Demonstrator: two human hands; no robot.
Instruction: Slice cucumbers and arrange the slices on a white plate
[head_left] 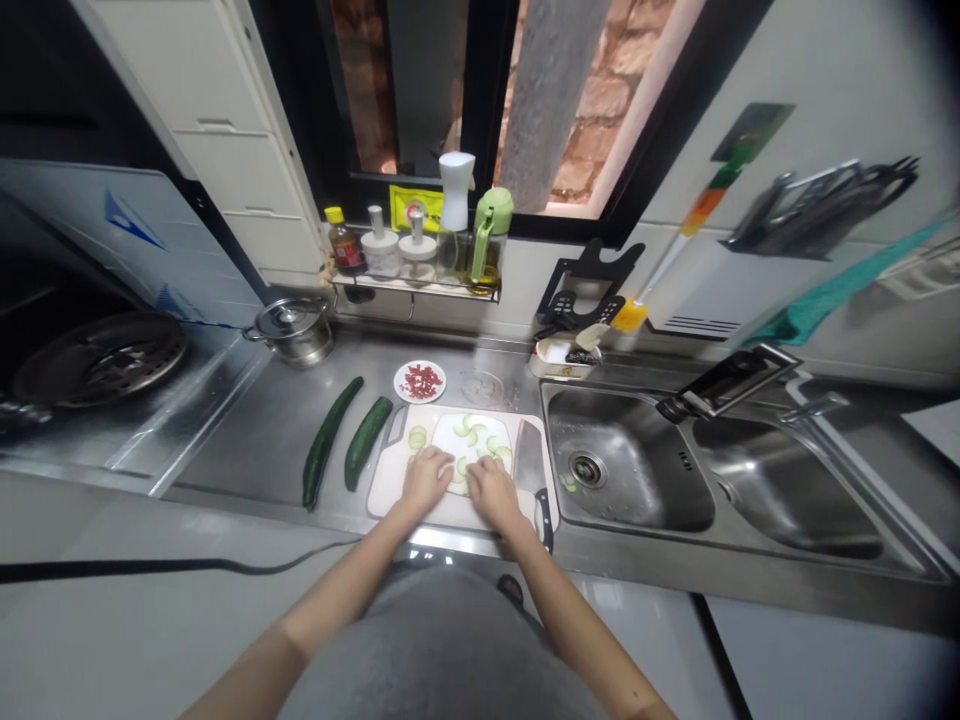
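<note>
On a white cutting board [390, 480] lies a white plate [448, 432] with several thin cucumber slices [471, 430] spread over it. My left hand [427, 480] is at the plate's near left edge, its fingers curled inward; what they hold, if anything, is hidden. Across from it, my right hand [491, 490] bends over the near right part, its fingertips closed at a cucumber slice [460, 468] between the hands. A few more slices [417, 437] sit on the board left of the plate. A knife [531, 455] with a black handle rests along the board's right side.
Two whole cucumbers [330, 440] lie left of the board. Behind it stands a small plate of chopped red pieces [420, 381]. A lidded pot [291, 330] is at the back left, a double sink [626, 450] on the right. Bottles line a wall rack [420, 286].
</note>
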